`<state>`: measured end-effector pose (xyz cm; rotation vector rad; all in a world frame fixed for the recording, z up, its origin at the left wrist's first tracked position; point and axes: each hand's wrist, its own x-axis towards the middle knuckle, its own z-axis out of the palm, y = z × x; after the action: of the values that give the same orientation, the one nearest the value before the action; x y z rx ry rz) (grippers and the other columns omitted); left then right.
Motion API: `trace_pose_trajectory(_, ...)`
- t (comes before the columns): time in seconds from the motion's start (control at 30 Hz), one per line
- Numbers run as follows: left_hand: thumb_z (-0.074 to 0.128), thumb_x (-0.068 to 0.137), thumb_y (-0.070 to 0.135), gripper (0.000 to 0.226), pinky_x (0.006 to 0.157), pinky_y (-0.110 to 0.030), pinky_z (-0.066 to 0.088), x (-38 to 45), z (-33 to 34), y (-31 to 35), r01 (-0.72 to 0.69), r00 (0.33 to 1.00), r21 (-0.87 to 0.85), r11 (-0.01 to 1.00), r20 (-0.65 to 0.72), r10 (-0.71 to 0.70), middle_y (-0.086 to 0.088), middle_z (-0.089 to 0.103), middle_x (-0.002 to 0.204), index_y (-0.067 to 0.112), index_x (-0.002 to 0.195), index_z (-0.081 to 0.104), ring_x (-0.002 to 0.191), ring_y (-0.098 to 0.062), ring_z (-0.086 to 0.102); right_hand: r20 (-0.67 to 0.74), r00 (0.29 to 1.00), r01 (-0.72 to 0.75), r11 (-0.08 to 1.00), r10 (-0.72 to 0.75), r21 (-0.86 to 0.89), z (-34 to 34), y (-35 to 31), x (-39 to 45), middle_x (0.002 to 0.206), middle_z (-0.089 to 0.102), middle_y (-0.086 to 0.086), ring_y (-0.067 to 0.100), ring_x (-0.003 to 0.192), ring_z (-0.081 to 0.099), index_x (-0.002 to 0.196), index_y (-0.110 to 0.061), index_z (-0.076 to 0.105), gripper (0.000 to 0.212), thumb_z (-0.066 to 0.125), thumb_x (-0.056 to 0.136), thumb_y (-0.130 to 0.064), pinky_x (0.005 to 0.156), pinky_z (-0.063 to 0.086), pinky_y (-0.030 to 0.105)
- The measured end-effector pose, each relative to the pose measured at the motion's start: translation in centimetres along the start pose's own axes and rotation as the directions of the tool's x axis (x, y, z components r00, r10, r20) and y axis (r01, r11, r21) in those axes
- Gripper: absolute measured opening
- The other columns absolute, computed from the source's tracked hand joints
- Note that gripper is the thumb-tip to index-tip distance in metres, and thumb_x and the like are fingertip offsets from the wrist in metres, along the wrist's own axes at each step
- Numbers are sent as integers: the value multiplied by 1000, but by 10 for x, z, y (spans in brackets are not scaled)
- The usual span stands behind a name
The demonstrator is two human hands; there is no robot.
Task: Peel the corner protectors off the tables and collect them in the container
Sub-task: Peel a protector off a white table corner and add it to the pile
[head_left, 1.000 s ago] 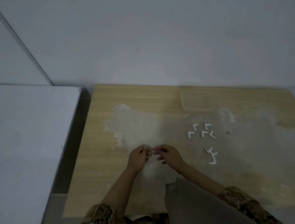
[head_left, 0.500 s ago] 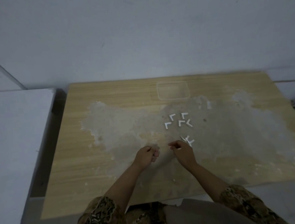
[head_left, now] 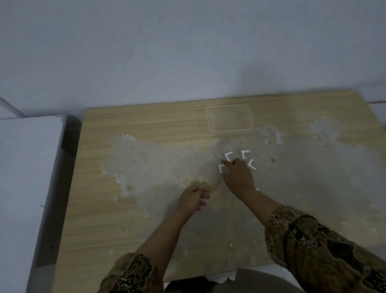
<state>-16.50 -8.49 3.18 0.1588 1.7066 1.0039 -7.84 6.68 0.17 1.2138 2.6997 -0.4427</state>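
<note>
Several white L-shaped corner protectors [head_left: 245, 153] lie loose in a cluster right of the middle of the wooden table [head_left: 138, 120]. My right hand [head_left: 237, 175] reaches over that cluster, its fingertips down among the pieces and covering some of them; whether it pinches one is hidden. My left hand [head_left: 193, 197] rests on the table to the near left, fingers loosely curled, nothing visible in it. A clear rectangular container [head_left: 208, 119] stands beyond the cluster near the table's far edge and looks empty.
Pale scuffed patches cover much of the tabletop. A white table [head_left: 15, 185] stands to the left across a dark gap. A grey wall runs behind both. A grey-brown rounded shape [head_left: 258, 288] sits at the table's near edge below me.
My hands have parted. The right hand, which pinched a small white piece, has moved forward to the cluster of protectors. The left hand has stayed near its place. The view has swung right.
</note>
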Motion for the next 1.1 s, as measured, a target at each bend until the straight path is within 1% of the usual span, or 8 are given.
trace_pose_trajectory(0.23, 34, 103, 21, 36, 59, -23, 38, 12, -3, 3, -10, 1000, 25, 1000, 28, 10, -10, 61, 99, -1, 118, 59, 64, -14, 51, -22, 1000, -7, 1000, 7, 0, -1, 7, 12, 117, 55, 8, 27, 114, 48, 120, -19, 64, 31, 61, 90, -25, 91, 45, 36)
trace_pose_trajectory(0.53, 41, 101, 17, 30, 59, -22, 42, 26, -16, 7, -6, 1000, -58, 998, 27, 8, -10, 63, 99, 1, 116, 61, 65, -14, 55, 44, 989, -149, 948, 142, 283, -5, 5, 0, 94, 72, 8, 24, 92, 65, 92, -14, 72, 10, 71, 82, -18, 76, 48, 30)
trace_pose_trajectory(0.6, 47, 98, 14, 25, 59, -21, 43, 28, -21, 8, -30, 999, -71, 997, 11, 31, -9, 64, 99, 2, 115, 62, 66, -13, 56, 72, 974, -222, 842, 215, 492, -6, -1, -6, 88, 72, 10, 22, 86, 65, 88, -9, 73, 11, 76, 77, -12, 76, 51, 31)
trace_pose_trajectory(0.7, 58, 92, 9, 25, 66, -22, 47, 28, -26, 9, -124, 992, -83, 989, 0, 125, -8, 65, 97, 2, 115, 62, 74, -15, 59, 281, 915, -392, 476, 288, 787, -9, -18, -16, 82, 70, 9, 17, 72, 65, 98, -5, 72, 20, 77, 79, -12, 61, 53, 22)
trace_pose_trajectory(0.8, 64, 88, 7, 29, 74, -24, 52, 25, -28, 10, -240, 970, -153, 959, -10, 242, -6, 67, 98, 7, 117, 61, 86, -17, 64, 445, 869, -479, 147, 215, 865, -15, -35, -21, 82, 69, 8, 14, 70, 65, 108, -2, 68, 23, 71, 86, -10, 60, 55, 19)
trace_pose_trajectory(0.87, 67, 87, 11, 26, 76, -22, 55, 19, -27, 13, -308, 951, -221, 926, -52, 304, -1, 70, 96, 13, 113, 64, 87, -15, 67, 472, 864, -480, 4, 175, 877, -20, -45, -24, 81, 67, 8, 13, 70, 64, 104, -2, 67, 19, 69, 87, -8, 60, 55, 19)
trace_pose_trajectory(1.0, 66, 87, 12, 21, 75, -18, 56, 9, -29, 22, -412, 908, -274, 869, -199, 368, 5, 73, 93, 15, 108, 68, 84, -8, 70, 481, 871, -478, -50, 97, 877, -33, -54, -26, 83, 66, 7, 13, 73, 64, 101, -3, 64, 19, 71, 85, -12, 64, 56, 20)
trace_pose_trajectory(1.1, 65, 87, 11, 22, 80, -21, 56, 3, -31, 29, -474, 876, -274, 837, -248, 414, -6, 74, 99, 7, 108, 71, 90, -13, 70, 511, 860, -510, -61, -7, 858, -45, -55, -27, 87, 67, 4, 13, 79, 64, 99, -7, 62, 18, 71, 85, -14, 69, 55, 22)
